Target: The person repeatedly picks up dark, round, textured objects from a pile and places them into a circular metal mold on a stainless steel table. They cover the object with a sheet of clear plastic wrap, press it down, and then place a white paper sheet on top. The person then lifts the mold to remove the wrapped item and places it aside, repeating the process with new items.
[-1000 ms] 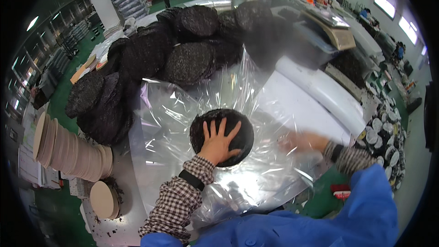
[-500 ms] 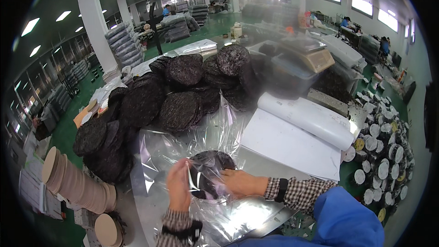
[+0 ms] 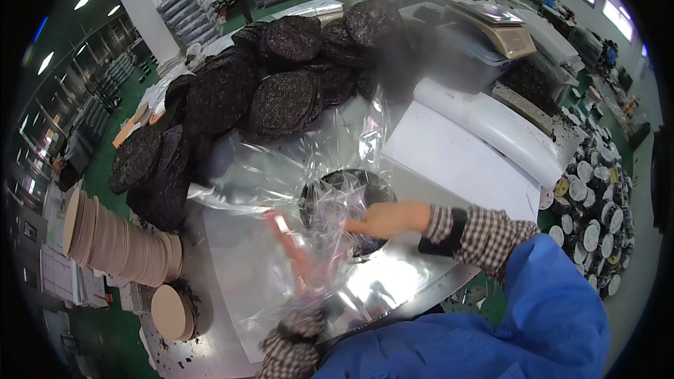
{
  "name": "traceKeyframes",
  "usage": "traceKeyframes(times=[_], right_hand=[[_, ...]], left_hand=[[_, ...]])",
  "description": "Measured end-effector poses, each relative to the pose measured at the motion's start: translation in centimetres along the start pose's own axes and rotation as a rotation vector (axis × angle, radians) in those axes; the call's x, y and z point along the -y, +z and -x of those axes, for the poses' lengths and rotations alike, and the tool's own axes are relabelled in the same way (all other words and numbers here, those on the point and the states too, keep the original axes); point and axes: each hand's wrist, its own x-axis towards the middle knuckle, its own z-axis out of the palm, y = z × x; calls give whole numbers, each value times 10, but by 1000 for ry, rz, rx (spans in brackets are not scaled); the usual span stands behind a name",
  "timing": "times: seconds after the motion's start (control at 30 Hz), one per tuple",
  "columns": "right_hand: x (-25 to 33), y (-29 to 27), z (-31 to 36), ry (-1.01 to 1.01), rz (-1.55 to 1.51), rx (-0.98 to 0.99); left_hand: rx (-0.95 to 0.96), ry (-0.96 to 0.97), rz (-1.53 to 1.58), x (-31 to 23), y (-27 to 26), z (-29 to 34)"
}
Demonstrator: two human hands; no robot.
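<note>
A round dark cake (image 3: pixel 324 193), looking like dried seaweed, lies in front of me under a crumpled sheet of clear plastic film (image 3: pixel 281 161). My left hand (image 3: pixel 298 256) is at its near left side, inside or behind the film; motion and glare smear its fingers. From the right, my right hand (image 3: pixel 393 220) reaches over the cake with curled fingers, the fingertips on the film. Glare and wrinkles hide part of the cake. Beyond it, a heap of similar dark cakes (image 3: pixel 284 102) spreads across the metal table (image 3: pixel 217 337).
At left stand stacked beige discs (image 3: pixel 116 242) and a shorter beige stack (image 3: pixel 170 312). White sheets (image 3: pixel 449 151) with a roll (image 3: pixel 491 123) lie at right. A scale (image 3: pixel 502 24) sits above a plastic bin (image 3: pixel 460 60). Many white-lidded round containers (image 3: pixel 590 210) are piled at far right.
My left hand has moved down and right across the film. The right hand has shifted up and right, from flat to curled fingers. The film is more gathered over the cake; the view has tilted down.
</note>
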Motion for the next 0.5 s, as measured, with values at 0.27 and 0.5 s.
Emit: traceKeyframes(times=[0.27, 0.5], right_hand=[[-51, -19, 73, 77, -388, -396], [-16, 40, 16, -572, 250, -883]], left_hand=[[196, 457, -971, 2, 35, -25], [648, 288, -471, 3, 10, -47]])
